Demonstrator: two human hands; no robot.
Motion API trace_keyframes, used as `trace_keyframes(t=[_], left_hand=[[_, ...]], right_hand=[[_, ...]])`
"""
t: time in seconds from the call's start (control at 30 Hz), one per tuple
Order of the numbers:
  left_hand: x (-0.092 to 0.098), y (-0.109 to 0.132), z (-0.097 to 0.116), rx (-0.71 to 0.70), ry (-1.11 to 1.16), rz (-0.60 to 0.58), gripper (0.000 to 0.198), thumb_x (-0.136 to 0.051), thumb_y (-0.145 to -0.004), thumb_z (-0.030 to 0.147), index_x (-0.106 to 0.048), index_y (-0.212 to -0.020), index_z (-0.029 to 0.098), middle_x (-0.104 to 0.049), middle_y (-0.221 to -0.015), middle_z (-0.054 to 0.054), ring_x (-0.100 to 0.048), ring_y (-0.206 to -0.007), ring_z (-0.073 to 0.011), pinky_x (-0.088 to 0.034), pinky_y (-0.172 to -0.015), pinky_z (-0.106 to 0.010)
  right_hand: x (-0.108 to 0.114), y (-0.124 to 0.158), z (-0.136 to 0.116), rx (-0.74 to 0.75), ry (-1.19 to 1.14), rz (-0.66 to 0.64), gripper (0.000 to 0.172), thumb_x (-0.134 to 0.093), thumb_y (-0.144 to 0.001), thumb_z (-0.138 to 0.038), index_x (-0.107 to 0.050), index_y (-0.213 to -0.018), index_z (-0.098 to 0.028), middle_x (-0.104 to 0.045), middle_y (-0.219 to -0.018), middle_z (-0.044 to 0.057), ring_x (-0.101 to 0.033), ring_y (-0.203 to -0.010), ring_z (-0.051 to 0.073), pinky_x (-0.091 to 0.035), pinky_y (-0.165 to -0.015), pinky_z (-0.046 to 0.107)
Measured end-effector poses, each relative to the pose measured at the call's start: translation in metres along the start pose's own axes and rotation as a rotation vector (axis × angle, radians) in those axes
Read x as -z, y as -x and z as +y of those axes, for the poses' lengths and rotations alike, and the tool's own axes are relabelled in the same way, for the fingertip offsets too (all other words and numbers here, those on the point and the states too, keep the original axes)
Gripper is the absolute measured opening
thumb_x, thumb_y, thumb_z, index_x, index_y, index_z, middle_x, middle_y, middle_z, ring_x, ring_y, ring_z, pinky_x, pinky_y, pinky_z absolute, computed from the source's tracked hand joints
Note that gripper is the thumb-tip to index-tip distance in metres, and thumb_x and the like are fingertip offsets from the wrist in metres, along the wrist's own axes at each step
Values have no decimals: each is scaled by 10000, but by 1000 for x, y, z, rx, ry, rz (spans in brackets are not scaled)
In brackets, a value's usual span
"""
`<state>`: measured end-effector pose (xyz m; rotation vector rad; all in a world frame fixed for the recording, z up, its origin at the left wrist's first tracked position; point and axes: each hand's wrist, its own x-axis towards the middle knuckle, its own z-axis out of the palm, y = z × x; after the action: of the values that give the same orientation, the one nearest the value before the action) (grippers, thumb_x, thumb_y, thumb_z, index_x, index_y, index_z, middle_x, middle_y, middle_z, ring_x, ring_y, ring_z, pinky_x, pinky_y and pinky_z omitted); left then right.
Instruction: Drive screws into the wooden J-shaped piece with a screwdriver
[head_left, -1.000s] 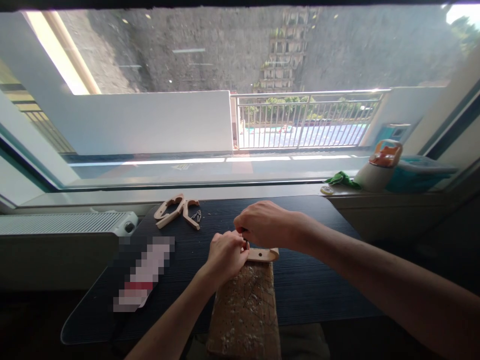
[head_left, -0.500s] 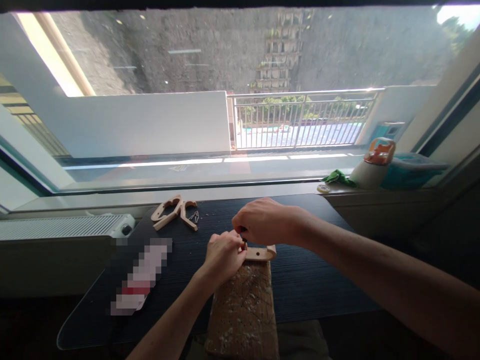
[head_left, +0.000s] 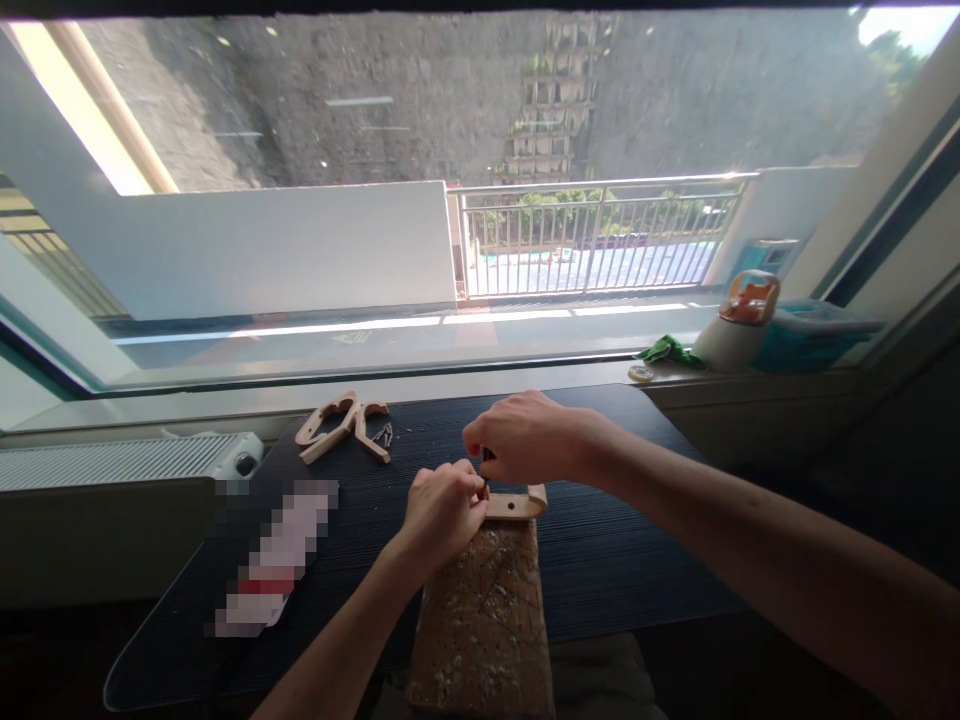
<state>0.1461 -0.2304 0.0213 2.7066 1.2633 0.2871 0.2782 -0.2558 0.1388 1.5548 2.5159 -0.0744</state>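
Observation:
My left hand is closed on the left end of a pale wooden hook, pressing it against the far end of a worn wooden board. The hook has a dark hole and a curled right end. Above it, my right hand is closed around what looks like a small screwdriver, mostly hidden in the fingers. Its dark shaft points down at the hook beside my left fingertips; the tip cannot be made out. More wooden hooks lie at the table's far left, near several small screws.
The black table meets the windowsill. A pinkish pixelated item lies on its left. A green cloth, a white bottle with an orange handle and a teal box stand on the sill. A radiator is at left.
My right hand has shifted slightly, and more of the dark shaft shows beneath it. My left hand keeps its hold on the hook. The whole view has moved a little.

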Motion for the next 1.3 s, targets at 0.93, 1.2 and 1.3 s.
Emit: trace_keyframes(t=[0.93, 1.2, 1.3], left_hand=[[4, -2, 4, 49, -61, -16, 202, -491, -778, 277, -689, -746, 255, -697, -864, -10, -631, -838, -201, -383, -676, -293], [3, -1, 2, 43, -43, -16, 190, -499, -771, 263, -688, -748, 270, -694, -843, 4, -631, -804, -193, -382, -675, -293], [4, -2, 3, 41, -65, -27, 236, -468, -802, 283, -699, -756, 260, -691, -855, -13, -630, -804, -189, -377, -666, -289]], right_hand=[[-1, -7, -7, 35, 15, -19, 191, -513, -784, -176, -690, -842, -130, -693, -839, 109, -626, -777, 192, -392, -589, 244], [5, -3, -8, -5, 13, -24, 230, -526, -777, -265, -679, -907, -153, -690, -882, 105, -622, -790, 216, -409, -593, 275], [8, -1, -7, 25, 23, -23, 207, -546, -755, -213, -689, -901, -178, -694, -880, 78, -616, -782, 197, -396, -590, 260]])
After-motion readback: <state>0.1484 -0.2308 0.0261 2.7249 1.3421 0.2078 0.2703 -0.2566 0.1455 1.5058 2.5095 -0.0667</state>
